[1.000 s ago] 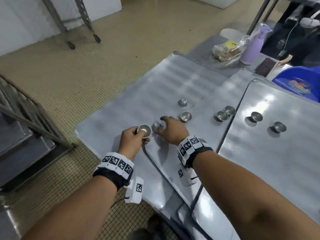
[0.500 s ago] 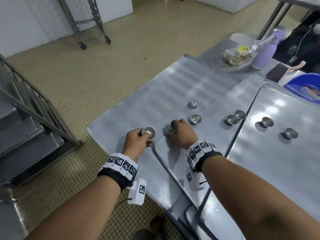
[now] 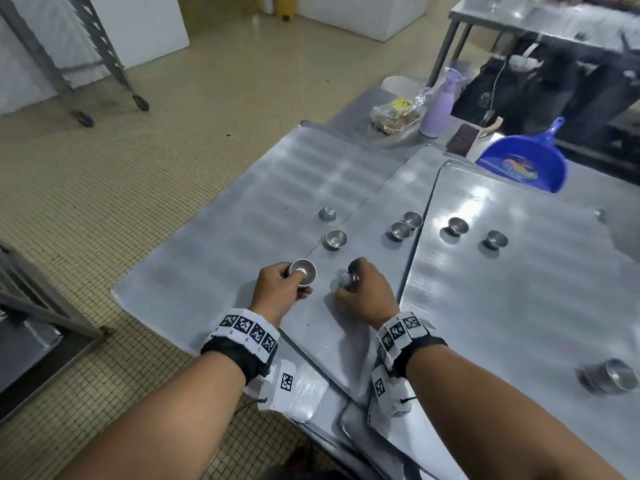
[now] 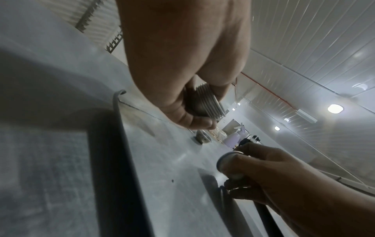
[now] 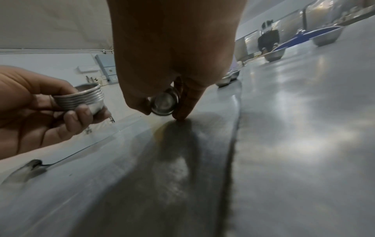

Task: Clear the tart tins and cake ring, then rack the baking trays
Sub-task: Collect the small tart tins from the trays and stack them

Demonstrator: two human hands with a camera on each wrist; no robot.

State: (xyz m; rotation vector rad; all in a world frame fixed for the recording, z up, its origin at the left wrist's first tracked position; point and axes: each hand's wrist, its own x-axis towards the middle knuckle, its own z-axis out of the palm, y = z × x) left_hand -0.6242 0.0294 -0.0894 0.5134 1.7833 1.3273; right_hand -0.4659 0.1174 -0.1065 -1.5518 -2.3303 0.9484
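While my left hand [image 3: 277, 287] holds the nested stack of tart tins [image 5: 81, 97] mouth-up, thumb and curled fingers wrapped round its ribbed rims, my right hand [image 3: 369, 292] pinches a single tart tin [image 5: 164, 103] tipped on edge between thumb and forefinger, the forefinger tip touching the baking tray [image 3: 363, 327] directly beneath. Judged step: carry this tin across to the stack, just beside my right fingertips on the left, and seat it in the top one. To do it well: turn the tin mouth-up before it meets the stack, so the rims nest rather than jam; lower it squarely and let go only once it sits flat. Keep the left grip low on the stack's wall so no finger crosses the open mouth. Risk: the tin is smooth and thin, and a pinch on the rim alone could let it flip. Left to collect: two tins just beyond my right knuckles, the nearer one upright [image 3: 336, 239] and the farther one inverted [image 3: 327, 214]; a touching pair [image 3: 406, 226] farther right; two more [image 3: 458, 226] well apart on the next tray. Another stack [image 3: 611, 375] lies on its side far right of my wrist. Trays not yet racked.
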